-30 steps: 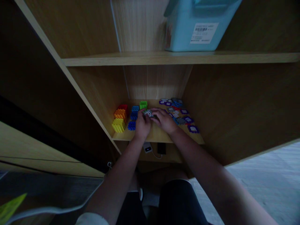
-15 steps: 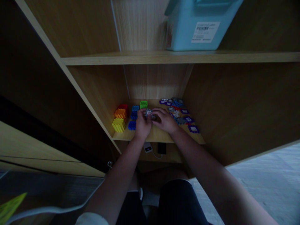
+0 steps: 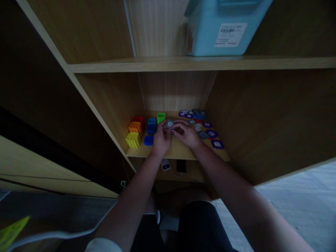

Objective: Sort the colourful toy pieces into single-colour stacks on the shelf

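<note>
Between my two hands is a small grey notched building tile (image 3: 169,124) with a white grid-like window pattern. My left hand (image 3: 161,139) pinches it from the left, and the fingers of my right hand (image 3: 186,133) close on its right side. Left of my hands stand stacks of notched tiles: yellow (image 3: 133,140), orange (image 3: 135,127), red (image 3: 140,120), blue (image 3: 151,126) and green (image 3: 161,117). Another low blue stack (image 3: 148,140) is nearer the front. To the right lie loose tiles, among them a purple window tile (image 3: 217,144) and a grey tile (image 3: 203,135).
The tiles rest on a wooden shelf (image 3: 178,152) between side walls. Above it, an upper shelf board (image 3: 162,65) carries a light blue bin (image 3: 204,42) with a label. Below are a white device (image 3: 165,165) with a cable and a black flat object (image 3: 181,166).
The grey tile has shifted slightly right and up in my hands, and its window face shows more fully. My right-hand fingers have moved a little around it. The stacks stay put.
</note>
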Demonstrator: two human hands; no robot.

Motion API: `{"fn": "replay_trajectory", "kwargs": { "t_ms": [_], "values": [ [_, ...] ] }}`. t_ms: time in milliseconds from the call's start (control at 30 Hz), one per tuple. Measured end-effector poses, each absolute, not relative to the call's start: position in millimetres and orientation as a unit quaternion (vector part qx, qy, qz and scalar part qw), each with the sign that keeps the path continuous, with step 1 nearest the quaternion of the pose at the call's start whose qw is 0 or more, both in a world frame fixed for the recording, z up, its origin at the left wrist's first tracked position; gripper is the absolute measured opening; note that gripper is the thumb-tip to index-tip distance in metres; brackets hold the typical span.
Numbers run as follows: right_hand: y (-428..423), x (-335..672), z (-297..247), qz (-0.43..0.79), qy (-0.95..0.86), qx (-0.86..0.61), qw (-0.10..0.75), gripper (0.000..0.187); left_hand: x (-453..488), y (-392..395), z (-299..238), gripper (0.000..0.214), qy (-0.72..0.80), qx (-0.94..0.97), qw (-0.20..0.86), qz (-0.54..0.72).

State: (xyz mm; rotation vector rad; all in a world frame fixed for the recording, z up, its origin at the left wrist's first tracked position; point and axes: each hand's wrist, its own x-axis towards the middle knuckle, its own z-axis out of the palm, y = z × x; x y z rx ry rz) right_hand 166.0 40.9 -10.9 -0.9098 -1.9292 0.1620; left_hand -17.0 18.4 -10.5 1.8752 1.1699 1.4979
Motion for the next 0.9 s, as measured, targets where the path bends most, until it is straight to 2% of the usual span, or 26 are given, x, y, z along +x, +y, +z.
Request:
{"fn": "replay_trajectory", "kwargs": {
  "t_ms": [200, 500, 900],
  "values": [
    [47.5, 172.1, -15.9, 0.053, -0.765, -0.411, 0.492, 0.01, -17.5, 23.7, -16.7, 0.035, 0.466, 0.659, 0.209, 0.551],
    [53.9, 177.3, -23.8, 0.019, -0.815, -0.453, 0.36, 0.012, -18.5, 26.1, -21.6, 0.032, 0.531, 0.661, 0.174, 0.5],
    [56.9, 176.3, -29.8, 0.008, -0.812, -0.47, 0.347, 0.016, -14.1, 29.0, -24.2, 0.031, 0.531, 0.688, 0.173, 0.463]
  ]
}}
